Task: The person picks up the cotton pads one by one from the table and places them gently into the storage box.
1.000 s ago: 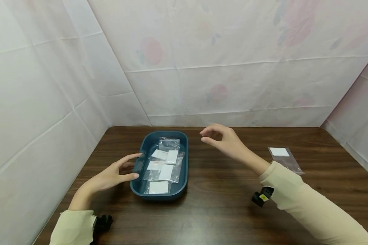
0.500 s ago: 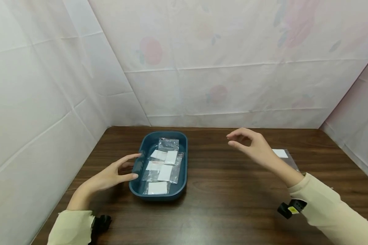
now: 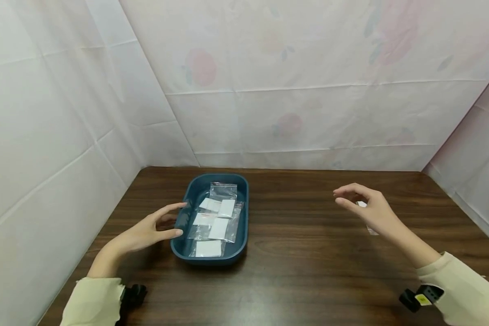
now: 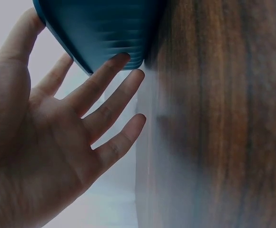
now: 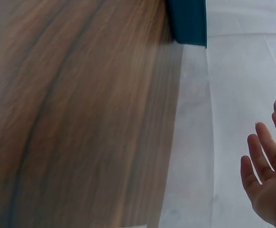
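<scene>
My left hand (image 3: 144, 230) rests against the left side of a dark blue tray (image 3: 246, 222), thumb and index fingertips at its rim. In the left wrist view its fingers (image 4: 112, 109) are spread and extended beside the tray's outer wall (image 4: 97, 31). Inside the tray lie several clear zip bags (image 3: 218, 227), each with a white card-like piece. Over on the right, my right hand (image 3: 372, 212) hovers above the table with relaxed fingers and holds nothing. It partly covers another small clear bag (image 3: 372, 231) with a white piece, lying beneath it.
The dark wood-grain table (image 3: 293, 262) runs between the tray and my right hand. Pale printed cloth (image 3: 293, 90) hangs behind it, with more cloth at the left and right sides.
My right hand has moved right and a little nearer, from beside the tray to over the lone bag. My left hand and the tray stay almost in place.
</scene>
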Demonstrator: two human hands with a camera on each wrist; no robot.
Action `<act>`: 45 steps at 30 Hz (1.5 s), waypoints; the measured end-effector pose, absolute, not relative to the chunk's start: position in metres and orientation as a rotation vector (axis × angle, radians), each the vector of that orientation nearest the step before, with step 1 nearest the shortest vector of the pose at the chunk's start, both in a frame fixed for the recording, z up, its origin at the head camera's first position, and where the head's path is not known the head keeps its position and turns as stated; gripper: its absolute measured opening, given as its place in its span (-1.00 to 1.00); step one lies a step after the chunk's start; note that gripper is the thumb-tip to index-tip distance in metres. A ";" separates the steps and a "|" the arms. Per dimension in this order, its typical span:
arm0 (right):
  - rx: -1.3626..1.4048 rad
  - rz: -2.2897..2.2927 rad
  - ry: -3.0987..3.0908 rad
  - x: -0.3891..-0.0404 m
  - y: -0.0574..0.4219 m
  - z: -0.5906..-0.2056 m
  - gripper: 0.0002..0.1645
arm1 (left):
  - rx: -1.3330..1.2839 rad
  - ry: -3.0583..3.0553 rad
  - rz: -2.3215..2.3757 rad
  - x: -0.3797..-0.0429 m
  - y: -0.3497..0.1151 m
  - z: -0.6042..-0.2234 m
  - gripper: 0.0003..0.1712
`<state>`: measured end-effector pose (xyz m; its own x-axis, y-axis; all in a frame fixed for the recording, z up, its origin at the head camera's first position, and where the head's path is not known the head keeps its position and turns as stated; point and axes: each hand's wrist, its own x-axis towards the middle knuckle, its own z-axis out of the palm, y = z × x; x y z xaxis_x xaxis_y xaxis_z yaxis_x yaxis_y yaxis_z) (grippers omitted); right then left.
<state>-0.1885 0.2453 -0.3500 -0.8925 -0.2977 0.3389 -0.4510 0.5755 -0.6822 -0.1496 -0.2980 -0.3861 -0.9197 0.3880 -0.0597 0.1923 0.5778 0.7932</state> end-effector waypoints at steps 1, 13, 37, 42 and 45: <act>0.625 1.211 -2.617 -0.187 0.249 -0.351 -0.77 | 0.484 2.583 1.259 -0.150 -0.298 -0.386 -0.19; 0.574 1.165 -2.662 -0.177 0.282 -0.370 -0.75 | 0.480 2.580 1.259 -0.151 -0.298 -0.381 -0.18; 0.579 0.959 -2.797 -0.179 0.341 -0.401 -0.71 | 0.472 2.575 1.268 -0.150 -0.298 -0.383 -0.18; 0.628 0.927 -2.810 -0.185 0.350 -0.407 -0.67 | 0.470 2.576 1.261 -0.150 -0.298 -0.384 -0.17; 0.648 0.915 -2.827 -0.188 0.353 -0.410 -0.65 | 0.468 2.573 1.256 -0.150 -0.298 -0.383 -0.17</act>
